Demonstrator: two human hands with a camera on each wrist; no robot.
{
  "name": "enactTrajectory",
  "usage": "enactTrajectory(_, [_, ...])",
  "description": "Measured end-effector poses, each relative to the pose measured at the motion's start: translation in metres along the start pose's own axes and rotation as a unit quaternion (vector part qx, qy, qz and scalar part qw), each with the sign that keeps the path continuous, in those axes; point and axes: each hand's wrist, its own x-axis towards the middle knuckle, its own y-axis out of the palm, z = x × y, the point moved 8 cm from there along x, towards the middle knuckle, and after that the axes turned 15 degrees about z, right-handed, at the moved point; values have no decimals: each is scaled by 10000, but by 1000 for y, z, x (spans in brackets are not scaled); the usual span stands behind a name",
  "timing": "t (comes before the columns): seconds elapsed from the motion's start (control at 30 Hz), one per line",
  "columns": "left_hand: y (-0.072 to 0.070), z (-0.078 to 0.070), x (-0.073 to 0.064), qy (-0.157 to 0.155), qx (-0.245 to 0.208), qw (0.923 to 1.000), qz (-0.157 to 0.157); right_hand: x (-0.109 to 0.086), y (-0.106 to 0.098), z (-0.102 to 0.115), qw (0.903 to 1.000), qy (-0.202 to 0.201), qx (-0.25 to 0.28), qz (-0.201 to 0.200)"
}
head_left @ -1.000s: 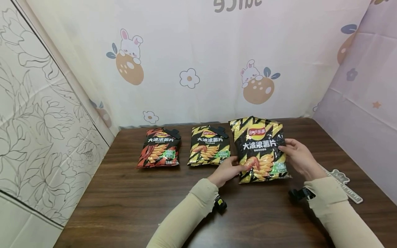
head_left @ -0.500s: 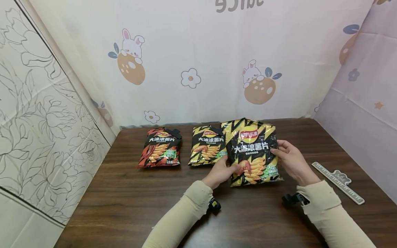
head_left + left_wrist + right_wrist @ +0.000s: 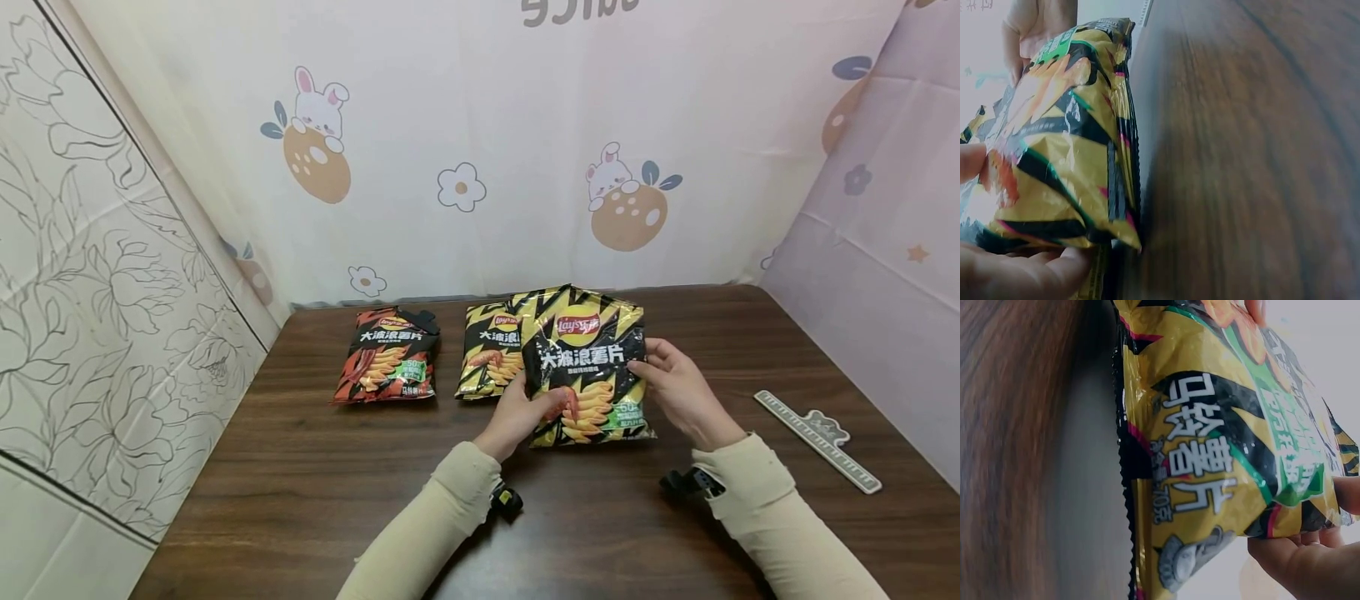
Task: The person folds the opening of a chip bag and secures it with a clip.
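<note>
Between my two hands I hold a black-and-yellow bag of potato chips (image 3: 588, 367), tilted up above the table with its printed front toward me. My left hand (image 3: 515, 417) grips its left edge, thumb on the front and fingers behind. At the right edge my right hand (image 3: 686, 390) pinches the bag, thumb in front. The left wrist view shows the left fingers (image 3: 1041, 272) against the underside of the bag. In the right wrist view the right hand (image 3: 1310, 556) curls round the bag's side. A second black-and-yellow bag (image 3: 483, 354) lies partly hidden behind the held one.
Farther left on the wooden table (image 3: 315, 492) lies a red-and-black chip bag (image 3: 386, 358) with a black clip (image 3: 420, 321) at its top. A pale ruler-like clip (image 3: 819, 437) lies at the right. A patterned curtain (image 3: 465, 108) hangs behind the table.
Both hands have carried the held chip bag to the left, so it now covers part of the second black-and-yellow bag. The pale clip at the right is now fully uncovered.
</note>
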Motion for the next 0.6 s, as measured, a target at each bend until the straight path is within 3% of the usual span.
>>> enactTrajectory(0.3, [-11,0,-8,193,-151,9992,-308,6,15,-4,9996,108,-202,149])
enactTrajectory(0.6, [-20,3,-19,-14,-112,9989,-454,13,27,-4,9994,101,-193,255])
